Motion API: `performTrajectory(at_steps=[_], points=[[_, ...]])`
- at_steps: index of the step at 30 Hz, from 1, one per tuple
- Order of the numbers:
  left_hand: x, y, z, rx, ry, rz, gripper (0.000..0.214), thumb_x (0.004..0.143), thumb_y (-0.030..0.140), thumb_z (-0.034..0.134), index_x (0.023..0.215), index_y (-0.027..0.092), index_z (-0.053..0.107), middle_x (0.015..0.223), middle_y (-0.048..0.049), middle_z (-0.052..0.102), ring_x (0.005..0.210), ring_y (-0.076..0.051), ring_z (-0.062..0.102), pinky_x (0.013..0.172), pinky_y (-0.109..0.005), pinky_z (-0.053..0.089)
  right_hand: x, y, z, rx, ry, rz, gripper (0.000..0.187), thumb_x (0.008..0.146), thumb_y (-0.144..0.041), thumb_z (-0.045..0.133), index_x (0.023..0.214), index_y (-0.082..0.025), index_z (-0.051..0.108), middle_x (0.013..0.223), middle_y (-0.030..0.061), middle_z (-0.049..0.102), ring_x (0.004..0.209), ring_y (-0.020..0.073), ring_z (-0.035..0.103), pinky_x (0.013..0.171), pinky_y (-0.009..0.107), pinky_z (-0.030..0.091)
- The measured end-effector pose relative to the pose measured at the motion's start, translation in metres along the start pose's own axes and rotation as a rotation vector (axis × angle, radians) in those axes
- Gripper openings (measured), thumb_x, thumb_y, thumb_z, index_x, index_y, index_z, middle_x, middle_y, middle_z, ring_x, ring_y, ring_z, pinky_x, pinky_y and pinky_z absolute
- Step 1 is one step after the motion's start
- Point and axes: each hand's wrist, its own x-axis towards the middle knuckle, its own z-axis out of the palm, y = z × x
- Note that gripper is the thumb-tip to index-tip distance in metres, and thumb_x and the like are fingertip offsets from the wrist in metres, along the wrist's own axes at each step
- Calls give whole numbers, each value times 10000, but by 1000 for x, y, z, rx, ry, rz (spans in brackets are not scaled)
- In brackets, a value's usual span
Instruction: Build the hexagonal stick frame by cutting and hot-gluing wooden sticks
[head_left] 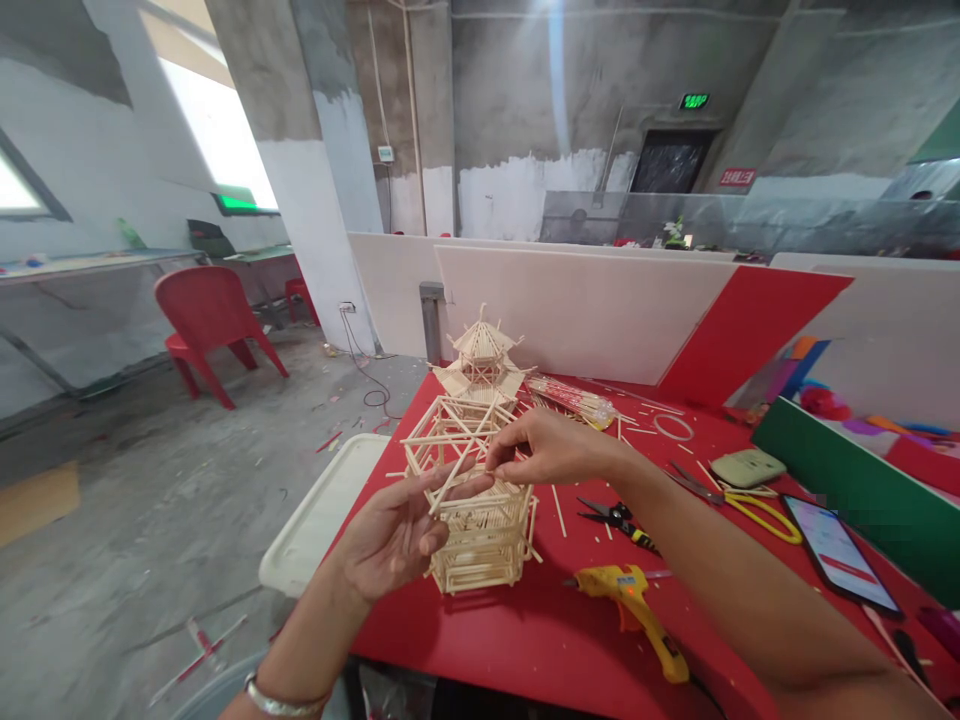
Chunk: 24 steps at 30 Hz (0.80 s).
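A house-like model of thin wooden sticks point(480, 560) stands on the red table near its left edge, with an open lattice of crossed sticks at its top. My left hand point(401, 535), palm turned up and fingers stretched apart, reaches in at the lattice's near left side; a slanted stick crosses its fingers. My right hand point(551, 445) comes from the right, thumb and fingertips pinched together just above the left fingertips. What lies in that pinch, if anything, is too small to make out. Behind stands a finished-looking stick pagoda point(484, 350) with a pointed roof.
Right of the model lie a yellow glue gun point(634, 605), black-and-yellow pliers point(619, 518), yellow-handled scissors point(761, 515), a phone point(840, 550) and a greenish case point(748, 467). A bag of sticks point(574, 400) lies farther back. A white lidded box point(322, 510) stands left of the table.
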Motion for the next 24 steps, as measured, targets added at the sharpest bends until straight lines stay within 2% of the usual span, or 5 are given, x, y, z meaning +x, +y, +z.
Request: performTrajectory(at_steps=[6, 13, 16, 20, 24], points=[[-1, -1, -5, -45, 58, 32, 413, 985, 277, 299, 1349, 192, 476, 983, -142, 715, 532, -138, 644, 316, -180, 475, 1, 2, 1, 9, -3, 3, 235, 753, -174, 565, 909, -200, 740, 776, -11, 702, 674, 96, 595, 597, 214, 381], [-6, -4, 3, -39, 105, 58, 381, 971, 244, 339, 1308, 152, 492, 868, -116, 716, 510, -147, 650, 303, -169, 463, 0, 2, 2, -1, 2, 7, 231, 745, -177, 569, 896, -208, 740, 772, -16, 701, 677, 99, 593, 597, 216, 381], [-17, -8, 11, 25, 286, 106, 300, 926, 208, 463, 1197, 130, 563, 951, -113, 711, 519, -126, 653, 325, -161, 483, 0, 2, 1, 0, 21, 0, 227, 741, -169, 566, 884, -205, 739, 788, -15, 706, 672, 94, 578, 603, 218, 382], [-47, -24, 23, 306, 666, 275, 380, 797, 238, 683, 1163, 168, 608, 1078, -97, 691, 640, -171, 690, 338, -196, 513, -9, -7, -4, 8, 143, -23, 213, 752, -174, 575, 883, -199, 740, 778, -11, 702, 662, 90, 551, 599, 220, 379], [-75, -47, 39, 428, 1059, 611, 379, 679, 237, 798, 1043, 215, 695, 733, -4, 704, 516, -124, 618, 411, -169, 529, -35, -33, 0, 103, 311, -108, 194, 785, -183, 583, 903, -190, 736, 769, -8, 696, 652, 83, 539, 600, 209, 388]])
